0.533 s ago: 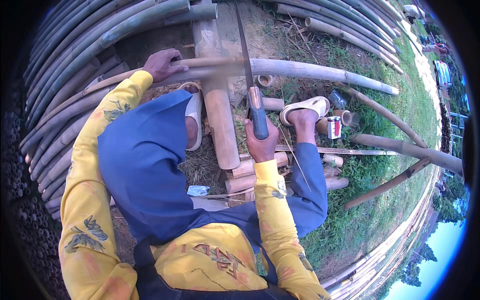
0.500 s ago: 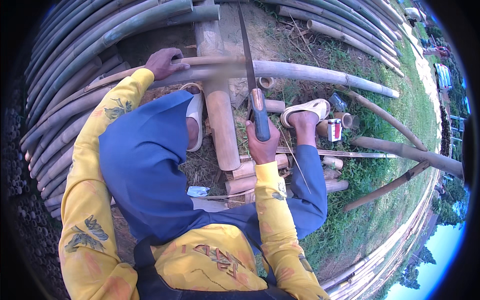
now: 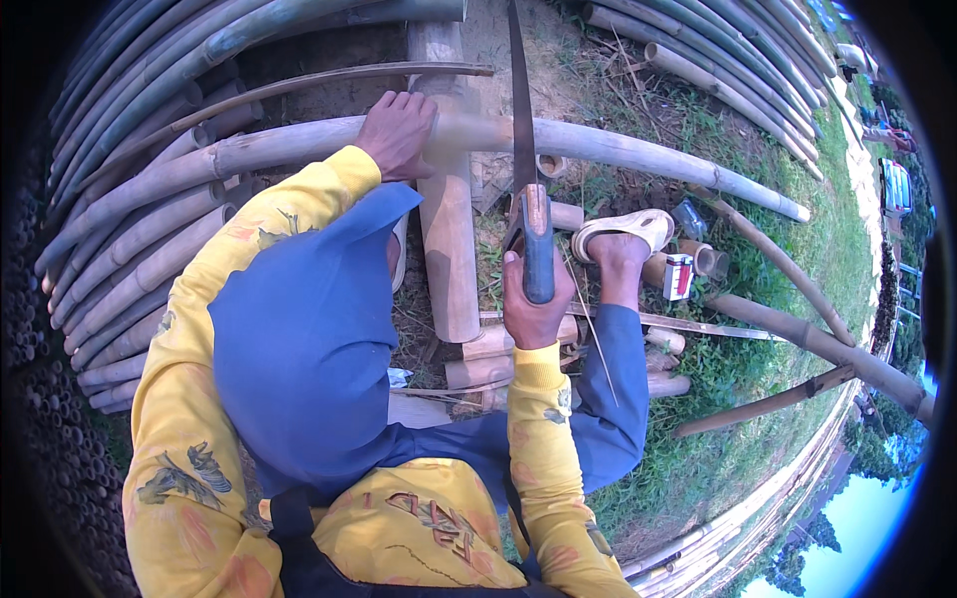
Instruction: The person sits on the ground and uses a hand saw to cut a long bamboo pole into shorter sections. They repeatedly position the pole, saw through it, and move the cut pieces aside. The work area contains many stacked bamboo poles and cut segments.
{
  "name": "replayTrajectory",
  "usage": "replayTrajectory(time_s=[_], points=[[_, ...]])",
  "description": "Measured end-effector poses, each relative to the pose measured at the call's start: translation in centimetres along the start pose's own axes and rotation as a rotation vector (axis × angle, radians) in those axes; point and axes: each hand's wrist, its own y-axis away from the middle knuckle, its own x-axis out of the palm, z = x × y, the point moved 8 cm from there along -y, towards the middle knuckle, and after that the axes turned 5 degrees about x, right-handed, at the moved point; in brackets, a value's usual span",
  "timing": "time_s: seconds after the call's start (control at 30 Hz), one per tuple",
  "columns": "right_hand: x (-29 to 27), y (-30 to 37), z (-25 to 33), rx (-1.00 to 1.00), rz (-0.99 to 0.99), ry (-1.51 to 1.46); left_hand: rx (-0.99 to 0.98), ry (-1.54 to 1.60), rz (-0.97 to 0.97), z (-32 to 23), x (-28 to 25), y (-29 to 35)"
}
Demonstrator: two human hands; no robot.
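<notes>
A long pale bamboo pole [image 3: 638,149] runs left to right in front of me. It rests on a thick upright-running bamboo log [image 3: 446,229]. My left hand [image 3: 397,135] grips the pole from above, close to where it crosses the log. In my right hand [image 3: 536,307] is a handsaw [image 3: 525,130], held by its dark handle with the blade pointing away from me. The blade crosses the pole just right of the log; whether its teeth are in a cut I cannot tell. Beyond the pole lies a thin split bamboo strip [image 3: 329,80], apart from it.
Stacked bamboo poles [image 3: 130,269] fill the left side, with more poles [image 3: 718,75] at the far right. Short bamboo offcuts [image 3: 488,357] lie between my legs. A red and white small box [image 3: 678,277] sits by my sandal [image 3: 638,231]. Propped poles [image 3: 797,334] stand right.
My left hand has let go of the thin strip and moved right along the pole. The strip now lies farther from the pole. My right hand still holds the saw across it.
</notes>
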Motion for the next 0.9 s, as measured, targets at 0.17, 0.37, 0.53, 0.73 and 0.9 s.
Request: replayTrajectory(time_s=[0.17, 0.37, 0.53, 0.73, 0.9], points=[[-0.1, -0.2, 0.6, -0.059, -0.001, 0.035, -0.136, 0.124, 0.174, 0.8, 2.2, -0.5], [-2.5, 2.7, 0.4, 0.067, 0.035, 0.025, -0.1, 0.115, 0.149, 1.7, 2.4, -1.7], [-6.9, 16.9, 0.2, 0.241, 0.039, 0.017, -0.112, 0.133, 0.11, 1.9, 2.3, -0.6], [-1.1, 0.8, 1.3, 0.002, 0.005, 0.062, -0.057, 0.072, 0.117, 1.0, 3.0, -1.8], [-1.4, 2.4, 0.3, 0.049, 0.038, 0.035, -0.052, 0.094, 0.104, 1.1, 2.9, -1.0]])
